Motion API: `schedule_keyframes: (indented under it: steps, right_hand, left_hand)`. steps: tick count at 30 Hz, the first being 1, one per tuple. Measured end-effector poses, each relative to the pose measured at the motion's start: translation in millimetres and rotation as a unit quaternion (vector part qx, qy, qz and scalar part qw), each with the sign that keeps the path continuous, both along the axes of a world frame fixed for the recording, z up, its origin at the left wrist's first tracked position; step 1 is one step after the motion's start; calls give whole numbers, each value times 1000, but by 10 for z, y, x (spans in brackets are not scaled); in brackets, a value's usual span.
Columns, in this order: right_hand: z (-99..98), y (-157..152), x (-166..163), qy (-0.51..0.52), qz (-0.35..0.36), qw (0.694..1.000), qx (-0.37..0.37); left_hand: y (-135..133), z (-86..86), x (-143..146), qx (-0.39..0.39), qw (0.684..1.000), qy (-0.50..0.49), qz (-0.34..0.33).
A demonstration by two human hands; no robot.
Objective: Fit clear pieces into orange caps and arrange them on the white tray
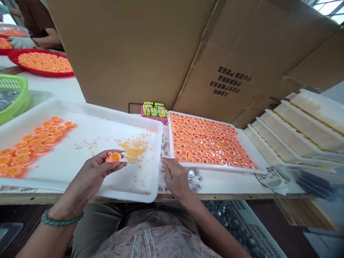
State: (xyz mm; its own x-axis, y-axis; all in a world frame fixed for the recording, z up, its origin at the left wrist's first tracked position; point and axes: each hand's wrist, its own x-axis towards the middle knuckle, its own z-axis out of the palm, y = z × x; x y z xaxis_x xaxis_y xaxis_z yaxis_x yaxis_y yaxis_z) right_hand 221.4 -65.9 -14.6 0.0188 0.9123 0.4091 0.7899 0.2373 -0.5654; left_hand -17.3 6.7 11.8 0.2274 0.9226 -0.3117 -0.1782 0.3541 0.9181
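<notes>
Orange plastic makes up the small cup (114, 157) just left of the centre of the head view, pinched between the thumb and fingers of the left hand (96, 171). That hand is closed on it, above the large white tray (84, 122) that fills the left and middle of the frame. The cup has yellow inside. Just right of its fingertips lies a scatter of yellow granules (135, 148); well apart, at the left of the frame, stand rows of orange cups (36, 144).

The right hand (176, 178), right of centre, is well apart from the held cup. Its fingers are partly bent and point into the gap between the two trays, near clear plastic pieces (197, 181); whether they grip one cannot be told. Beyond it, at centre right, a second white tray (218, 168) bears close rows of orange cups with shiny clear tops (207, 141). Small yellow-green packs (155, 112) sit above centre, before the cardboard (135, 48). At upper left, a co-worker's gloved hand (22, 43) is near a red tray (46, 74).
</notes>
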Motion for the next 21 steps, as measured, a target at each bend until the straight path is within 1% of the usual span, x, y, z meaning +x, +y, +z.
schedule_keyframes:
  steps: [2, 3, 5, 7, 10, 12, 15, 16, 17, 18, 19, 20, 21]
  right_hand:
    - [-112, -58, 136, -69, -8, 995, -74]
    - [-165, -68, 163, -100, 5, 990, -103]
    - [-255, -49, 148, -146, 37, 979, -137]
    - [-329, 16, 93, -191, 67, 968, -146]
    - [-422, 136, 36, -236, 96, 955, -151]
    - [-472, 171, 37, -236, 96, 955, -154]
    - [-502, 109, 69, -222, 88, 959, -151]
    - [-494, 65, 82, -198, 75, 967, -145]
    - [-473, 17, 95, -151, 52, 978, -135]
    - [-439, -30, 108, -80, 21, 989, -122]
    - [-392, -70, 119, 11, -11, 994, -110]
    - [-335, -100, 127, 114, -36, 988, -102]
    - [-269, -116, 131, 214, -49, 970, -100]
  left_hand:
    - [-8, -29, 18, -2, 1000, -7, -15]
    - [-2, -46, 24, 0, 1000, -9, -18]
    - [23, -72, 30, 8, 1000, -10, -16]
    - [55, -81, 31, 15, 1000, -7, -13]
    - [94, -67, 25, 7, 999, -2, -33]
    - [112, -55, 14, 0, 999, 4, -38]
    - [132, -57, -9, 1, 1000, 12, -21]
    - [136, -63, -15, 1, 1000, 15, -16]
    - [138, -71, -19, 0, 1000, 18, -12]
    - [138, -80, -21, -1, 1000, 20, -11]
    - [136, -88, -21, -1, 1000, 22, -11]
    - [131, -96, -19, -2, 1000, 24, -14]
    - [124, -102, -16, -2, 1000, 26, -17]
